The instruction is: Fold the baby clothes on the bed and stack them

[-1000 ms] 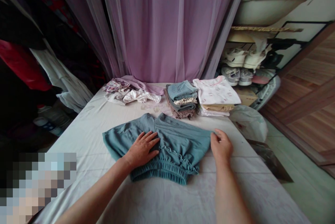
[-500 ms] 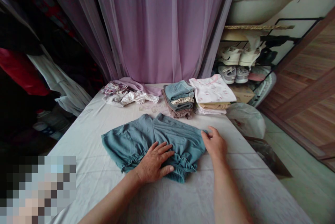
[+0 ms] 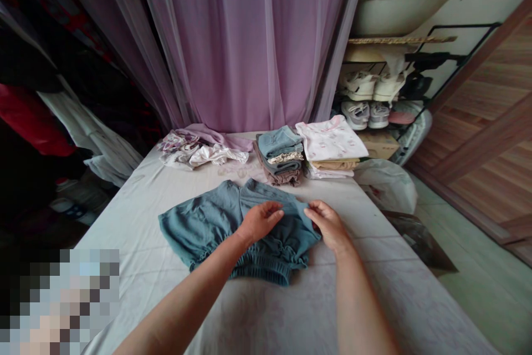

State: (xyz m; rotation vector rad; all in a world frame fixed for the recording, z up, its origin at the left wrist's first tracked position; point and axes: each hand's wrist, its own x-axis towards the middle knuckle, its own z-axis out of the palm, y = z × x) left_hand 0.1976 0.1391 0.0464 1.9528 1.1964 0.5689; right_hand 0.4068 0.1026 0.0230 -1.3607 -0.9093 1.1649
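Teal shorts [image 3: 208, 214] lie spread on the sheet-covered surface, with the gathered elastic waistband [image 3: 261, 273] toward me and the leg openings to the sides. My right hand [image 3: 330, 226] pinches the hem of the leg on the right, which is lifted slightly. Over the middle of the same leg is my left hand [image 3: 260, 222], its fingers bent and a small gap between thumb and forefinger; no cloth shows in it. My left forearm covers part of the waistband.
Behind the shorts stand a stack of folded teal and brown clothes [image 3: 280, 155] and another topped by a white-pink shirt [image 3: 332, 139]. Crumpled clothes [image 3: 199, 147] lie at the back left. A purple curtain [image 3: 245, 39] hangs behind. Shoes [image 3: 359, 86] sit on a rack at right.
My left hand has left the waistband and moved up and right toward my right hand. My right hand has closed on the leg hem and raised it a little.
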